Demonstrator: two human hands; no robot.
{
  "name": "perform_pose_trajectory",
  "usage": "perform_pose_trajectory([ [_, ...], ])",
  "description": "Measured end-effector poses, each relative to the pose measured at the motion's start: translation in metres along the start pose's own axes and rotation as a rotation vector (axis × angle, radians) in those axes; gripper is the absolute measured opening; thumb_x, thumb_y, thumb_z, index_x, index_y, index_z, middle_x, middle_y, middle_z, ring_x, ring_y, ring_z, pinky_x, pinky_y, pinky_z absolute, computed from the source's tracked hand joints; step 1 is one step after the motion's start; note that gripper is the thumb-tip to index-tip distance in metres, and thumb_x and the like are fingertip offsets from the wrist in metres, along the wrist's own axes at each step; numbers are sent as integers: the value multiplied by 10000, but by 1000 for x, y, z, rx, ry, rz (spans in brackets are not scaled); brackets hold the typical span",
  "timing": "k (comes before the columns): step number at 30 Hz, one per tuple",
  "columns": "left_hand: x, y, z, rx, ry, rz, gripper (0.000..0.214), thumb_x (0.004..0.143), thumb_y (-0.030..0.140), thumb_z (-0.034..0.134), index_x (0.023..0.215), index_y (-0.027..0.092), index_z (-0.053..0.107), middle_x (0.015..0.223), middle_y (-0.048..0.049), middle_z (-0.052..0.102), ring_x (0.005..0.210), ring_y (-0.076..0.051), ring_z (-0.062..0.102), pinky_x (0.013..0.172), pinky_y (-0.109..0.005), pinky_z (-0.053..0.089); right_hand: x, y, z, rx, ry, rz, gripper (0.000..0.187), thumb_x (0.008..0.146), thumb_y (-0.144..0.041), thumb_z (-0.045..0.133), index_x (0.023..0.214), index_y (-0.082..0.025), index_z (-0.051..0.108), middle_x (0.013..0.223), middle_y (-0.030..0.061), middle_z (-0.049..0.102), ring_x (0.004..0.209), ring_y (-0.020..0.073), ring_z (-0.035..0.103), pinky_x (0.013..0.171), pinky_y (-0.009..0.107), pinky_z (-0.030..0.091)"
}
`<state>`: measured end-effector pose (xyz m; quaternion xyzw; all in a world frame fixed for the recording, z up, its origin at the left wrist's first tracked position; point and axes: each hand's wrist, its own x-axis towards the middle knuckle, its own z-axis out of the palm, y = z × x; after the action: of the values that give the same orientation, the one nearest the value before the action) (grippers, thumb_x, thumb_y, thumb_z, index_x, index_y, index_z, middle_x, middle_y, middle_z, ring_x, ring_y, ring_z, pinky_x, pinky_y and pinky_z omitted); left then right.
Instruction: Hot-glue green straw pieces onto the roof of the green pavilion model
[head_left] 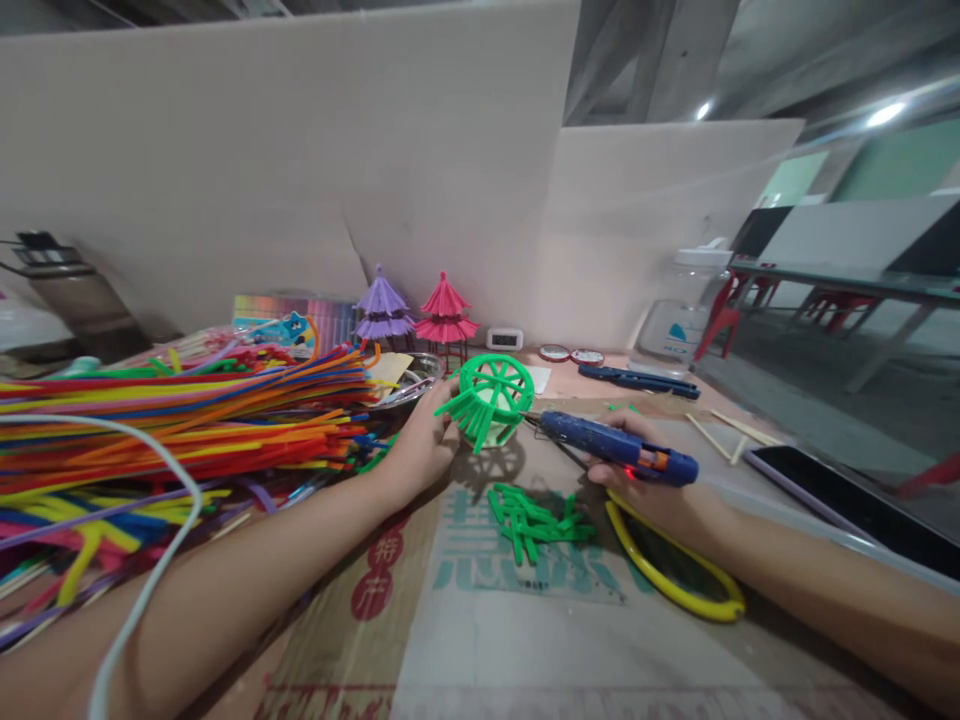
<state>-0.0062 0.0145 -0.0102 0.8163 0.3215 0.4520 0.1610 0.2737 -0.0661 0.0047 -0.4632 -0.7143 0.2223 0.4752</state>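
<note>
My left hand [427,440] is closed on a round green pipe-cleaner frame [496,385], spoked like a wheel, with a row of short green strips fanning down its near left side. My right hand [637,490] grips a blue hot glue gun [607,442], a small red light showing on it. The gun's nozzle points left, close to the frame's right rim; whether it touches, I cannot tell. Below the frame lies a pile of short green pipe-cleaner pieces [536,520]. Yellow-handled scissors [675,590] lie under and beside my right hand.
Bundles of coloured pipe cleaners [225,420] heap up at left, crossed by a white cable [169,470]. Purple [381,305] and pink [444,310] pagoda models stand behind, near a small clock [504,339]. A plastic bottle [679,310] and phone [847,500] are at right.
</note>
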Motion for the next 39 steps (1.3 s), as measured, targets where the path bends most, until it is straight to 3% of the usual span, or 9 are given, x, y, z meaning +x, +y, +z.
perform_pose_trajectory([
  [7,0,2,-1,27,-16,32,674,724,1,470,1354,238,510,1447,-62,512,1384,-268,420,1215,-506,286,0,3,1,-5,-25,-9,378,738,-551,747,883,-278,530,669,-7,625,581,201,587,544,316,471],
  [16,-1,4,-1,65,-21,53,628,795,45,469,1390,246,472,1419,-46,521,1351,-282,449,1194,-478,330,2,-3,2,-20,-24,4,430,704,-620,742,847,-271,535,641,-7,627,549,199,577,525,317,469],
  [39,-3,-4,-1,19,-35,14,680,734,-9,469,1375,221,470,1408,-98,522,1366,-267,445,1175,-492,353,1,7,0,-31,-38,-22,335,756,-512,736,897,-277,543,678,-4,652,582,206,608,545,322,486],
])
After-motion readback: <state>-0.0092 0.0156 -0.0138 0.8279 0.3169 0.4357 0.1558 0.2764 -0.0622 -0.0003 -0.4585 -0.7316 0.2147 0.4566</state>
